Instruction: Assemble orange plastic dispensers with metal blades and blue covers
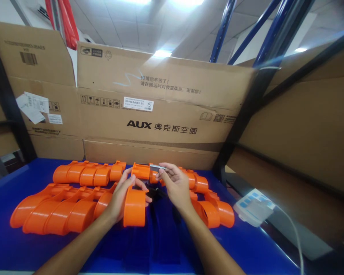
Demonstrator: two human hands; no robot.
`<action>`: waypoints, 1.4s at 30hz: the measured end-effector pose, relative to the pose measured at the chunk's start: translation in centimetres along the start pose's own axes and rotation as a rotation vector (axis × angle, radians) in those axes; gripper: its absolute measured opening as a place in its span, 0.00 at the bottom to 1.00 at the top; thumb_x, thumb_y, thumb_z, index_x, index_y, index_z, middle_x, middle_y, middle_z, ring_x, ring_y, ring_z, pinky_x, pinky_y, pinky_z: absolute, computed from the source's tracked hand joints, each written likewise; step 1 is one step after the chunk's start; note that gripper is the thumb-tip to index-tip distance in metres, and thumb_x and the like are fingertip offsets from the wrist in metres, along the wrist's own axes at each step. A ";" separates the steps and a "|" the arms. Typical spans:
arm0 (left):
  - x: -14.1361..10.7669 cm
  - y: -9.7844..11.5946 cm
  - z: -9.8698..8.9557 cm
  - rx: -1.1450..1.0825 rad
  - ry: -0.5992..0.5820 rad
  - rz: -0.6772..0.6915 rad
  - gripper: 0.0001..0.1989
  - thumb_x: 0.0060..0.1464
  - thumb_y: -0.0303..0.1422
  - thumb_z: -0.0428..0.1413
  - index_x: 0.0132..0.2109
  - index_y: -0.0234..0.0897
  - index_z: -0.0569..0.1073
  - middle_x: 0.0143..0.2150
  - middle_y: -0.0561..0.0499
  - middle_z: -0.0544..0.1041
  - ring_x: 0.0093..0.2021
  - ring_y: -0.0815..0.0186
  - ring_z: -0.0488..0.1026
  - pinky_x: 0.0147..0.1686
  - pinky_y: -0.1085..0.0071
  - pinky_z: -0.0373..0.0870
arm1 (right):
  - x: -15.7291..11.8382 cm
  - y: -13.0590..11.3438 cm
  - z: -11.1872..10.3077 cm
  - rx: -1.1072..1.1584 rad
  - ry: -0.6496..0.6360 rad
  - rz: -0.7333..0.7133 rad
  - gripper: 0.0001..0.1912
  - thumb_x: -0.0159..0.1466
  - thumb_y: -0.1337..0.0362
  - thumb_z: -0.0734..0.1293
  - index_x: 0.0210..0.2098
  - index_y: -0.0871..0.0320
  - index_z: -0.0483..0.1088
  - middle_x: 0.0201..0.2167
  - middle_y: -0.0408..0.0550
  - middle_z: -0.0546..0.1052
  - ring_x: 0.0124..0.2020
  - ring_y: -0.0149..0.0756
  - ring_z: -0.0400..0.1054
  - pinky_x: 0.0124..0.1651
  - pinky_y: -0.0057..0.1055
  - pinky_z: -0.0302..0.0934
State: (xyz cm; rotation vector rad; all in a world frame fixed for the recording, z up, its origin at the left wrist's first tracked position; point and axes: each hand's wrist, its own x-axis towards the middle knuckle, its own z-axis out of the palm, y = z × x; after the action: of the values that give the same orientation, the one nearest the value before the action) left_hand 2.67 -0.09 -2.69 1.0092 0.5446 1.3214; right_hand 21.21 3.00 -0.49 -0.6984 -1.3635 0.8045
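My left hand (124,193) is closed around an orange plastic part (134,208). Its wide, round band hangs in front of my palm, and a flanged orange section (141,172) shows above my thumb; whether both belong to one piece I cannot tell. My right hand (176,185) pinches a thin, flat grey strip (157,167), like a small blade, between thumb and fingers. The strip's tip lies close to the flanged section, and contact is hard to make out. Some dark objects (157,192) behind and between my hands are partly hidden.
Several similar orange parts stand in two rows, left (57,214) and right (225,214), on the blue tabletop (103,256). A cardboard wall (109,126) rises behind. At right are a dark rack post (240,114) and a white box with a cable (253,208).
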 end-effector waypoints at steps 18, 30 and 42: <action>0.3 0.2 -0.2 -0.001 0.061 0.014 0.26 0.60 0.48 0.60 0.58 0.43 0.61 0.35 0.50 0.82 0.30 0.52 0.84 0.27 0.60 0.81 | 0.2 0.2 -0.2 0.016 0.016 0.064 0.18 0.63 0.54 0.75 0.48 0.56 0.80 0.28 0.46 0.82 0.27 0.34 0.75 0.36 0.34 0.74; 0.0 0.8 0.1 -0.001 0.060 -0.050 0.33 0.56 0.52 0.63 0.58 0.31 0.71 0.32 0.43 0.83 0.26 0.51 0.83 0.24 0.63 0.78 | -0.5 -0.4 -0.1 -0.111 -0.107 0.000 0.19 0.63 0.52 0.75 0.52 0.47 0.80 0.52 0.45 0.82 0.53 0.50 0.78 0.61 0.55 0.68; -0.5 1.7 0.0 0.105 0.000 0.046 0.44 0.62 0.46 0.59 0.76 0.42 0.48 0.32 0.47 0.82 0.29 0.54 0.83 0.30 0.62 0.81 | 0.1 -1.4 -1.4 -0.467 -0.257 -0.143 0.17 0.68 0.59 0.69 0.55 0.49 0.78 0.45 0.49 0.83 0.46 0.45 0.75 0.54 0.47 0.68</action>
State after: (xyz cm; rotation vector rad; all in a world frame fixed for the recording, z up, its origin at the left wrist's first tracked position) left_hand 1.61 -0.69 -1.36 1.1131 0.5987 1.3454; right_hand 22.72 2.28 0.59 -0.8646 -1.8426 0.4719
